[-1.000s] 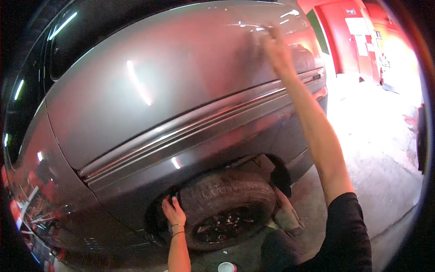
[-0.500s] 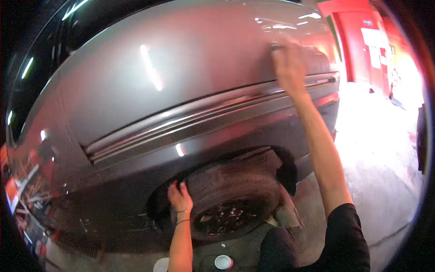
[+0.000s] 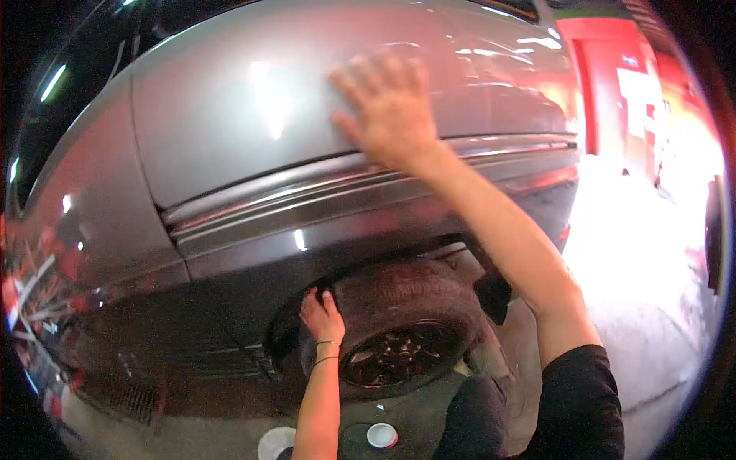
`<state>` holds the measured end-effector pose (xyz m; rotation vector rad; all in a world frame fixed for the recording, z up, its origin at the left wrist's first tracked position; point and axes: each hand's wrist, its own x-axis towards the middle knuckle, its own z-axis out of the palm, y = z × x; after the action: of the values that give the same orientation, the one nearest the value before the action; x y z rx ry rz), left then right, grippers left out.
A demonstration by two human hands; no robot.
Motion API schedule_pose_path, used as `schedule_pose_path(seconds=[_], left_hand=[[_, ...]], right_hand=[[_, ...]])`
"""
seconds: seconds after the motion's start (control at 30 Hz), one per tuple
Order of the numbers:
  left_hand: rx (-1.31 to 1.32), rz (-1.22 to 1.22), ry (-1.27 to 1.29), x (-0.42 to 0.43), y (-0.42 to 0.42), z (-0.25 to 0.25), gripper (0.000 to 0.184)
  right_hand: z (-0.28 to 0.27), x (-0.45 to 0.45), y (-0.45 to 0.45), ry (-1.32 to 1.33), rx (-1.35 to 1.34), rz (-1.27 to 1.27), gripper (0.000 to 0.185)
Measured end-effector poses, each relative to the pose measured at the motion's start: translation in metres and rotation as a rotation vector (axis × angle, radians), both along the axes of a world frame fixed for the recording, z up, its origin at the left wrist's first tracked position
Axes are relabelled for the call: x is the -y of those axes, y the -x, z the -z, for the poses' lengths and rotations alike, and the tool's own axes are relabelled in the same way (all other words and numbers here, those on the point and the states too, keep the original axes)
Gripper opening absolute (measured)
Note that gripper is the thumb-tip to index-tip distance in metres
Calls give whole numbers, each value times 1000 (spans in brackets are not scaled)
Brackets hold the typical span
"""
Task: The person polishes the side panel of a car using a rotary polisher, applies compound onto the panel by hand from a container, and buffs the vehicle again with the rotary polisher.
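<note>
The grey car's side panel (image 3: 207,130) fills the upper middle of the view, with a shiny trim strip (image 3: 307,184) along its lower edge. My right hand (image 3: 391,115), slightly blurred, lies over this panel above the trim with its fingers spread. Nothing shows in that hand, though its palm side is hidden. Lower down, my left hand (image 3: 322,316) rests against the edge of the tyre (image 3: 406,291), under the wheel arch. Its thumb and finger are apart, and some of its fingertips are in shadow. Dark bands circle the left wrist.
A small white tub with a red side (image 3: 382,435) stands on the floor below the wheel (image 3: 395,356). Partly hidden by my left forearm is a pale round thing (image 3: 274,443). Red doors (image 3: 606,84) stand beyond the car at right. Cluttered parts (image 3: 38,307) lie at far left.
My right hand has swept left across the panel, and its fingers are now spread. The dark patch by its fingertips no longer shows. My left hand stays at the tyre; the view has shifted slightly.
</note>
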<state>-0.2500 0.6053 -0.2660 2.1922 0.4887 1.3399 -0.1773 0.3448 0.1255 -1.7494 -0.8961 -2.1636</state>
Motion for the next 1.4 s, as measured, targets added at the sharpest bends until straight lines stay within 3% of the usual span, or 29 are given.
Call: schedule_pose_path(seconds=[0.03, 0.1, 0.13, 0.2, 0.23, 0.3, 0.37, 0.4, 0.47, 0.5, 0.53, 0.6, 0.63, 0.67, 0.73, 0.77, 0.8, 0.87, 0.9, 0.93, 1.0, 1.03, 1.1, 1.23, 1.27, 1.3, 1.33, 1.4], left_hand=[[-3, -9, 3, -1, -1, -1, 60], [3, 19, -12, 1, 0, -2, 60], [18, 15, 14, 4, 2, -5, 59], [62, -3, -7, 3, -1, 1, 59], [62, 1, -7, 1, -2, 3, 59], [35, 29, 41, -3, -3, 4, 65], [30, 5, 30, 0, -2, 0, 65], [44, -9, 27, 2, -1, -1, 61], [65, -37, 17, 3, -2, 1, 57], [70, -42, 16, 3, -3, 1, 57], [62, -43, 23, 4, -2, -1, 57], [39, -48, 24, 2, -1, 2, 56], [43, -53, 15, -2, -4, 6, 58], [33, -54, 20, 0, -3, 2, 59], [3, -47, 24, 8, 1, 3, 61], [28, -61, 41, 8, -1, 5, 62], [55, -76, 52, 6, -2, 4, 63], [36, -62, 49, 1, -2, 3, 63], [30, -58, 55, 0, -4, 4, 63], [29, -53, 54, -1, -3, 7, 63], [47, -74, -4, -3, -4, 12, 63], [64, -83, -40, -5, -6, 10, 64], [77, -29, -25, -7, -7, 9, 64], [101, -42, 11, -13, -12, 7, 65], [90, -65, -17, -11, -13, 8, 65], [65, -86, -39, -7, -10, 12, 65], [55, -91, -28, -5, -10, 13, 65], [-22, -124, -98, -3, -6, 8, 65]], right_hand=[[8, 16, 5, -18, -15, 33, 58], [23, 45, 10, 113, -168, -162, 60], [25, 69, -10, -5, -198, -103, 62], [15, 136, -47, -201, -345, -274, 70], [8, 171, -114, -387, -390, -115, 79], [-9, 256, -178, -554, -698, -157, 89], [-10, 289, -185, -731, -741, -595, 91], [-14, 297, -187, -726, -741, -599, 91], [-22, 309, -190, -720, -781, -206, 88], [-37, 312, -206, -718, -778, -212, 88], [-57, 320, -237, -517, -879, -282, 86], [-57, 301, -236, -370, -795, -308, 81], [-51, 256, -198, -421, -608, -265, 78], [-48, 243, -149, -350, -686, -426, 74], [-22, 217, -121, -269, -543, -268, 67], [-2, 206, -133, -250, -313, 47, 63], [23, 208, -122, -260, -322, 53, 63], [65, 209, -95, 15, -274, -60, 61], [66, 224, -104, 14, -272, -54, 61], [70, 249, -121, -51, -432, -120, 62], [74, 283, -168, -365, -644, -210, 63], [70, 295, -198, -614, -681, -237, 65], [55, 322, -248, -819, -701, -433, 77], [-9, 332, -256, -856, -902, -321, 91], [-21, 310, -212, -793, -905, -157, 87], [-15, 295, -181, -725, -913, 15, 84], [8, 286, -180, -713, -923, 19, 84], [58, 264, -185, -475, -548, -9, 86]])
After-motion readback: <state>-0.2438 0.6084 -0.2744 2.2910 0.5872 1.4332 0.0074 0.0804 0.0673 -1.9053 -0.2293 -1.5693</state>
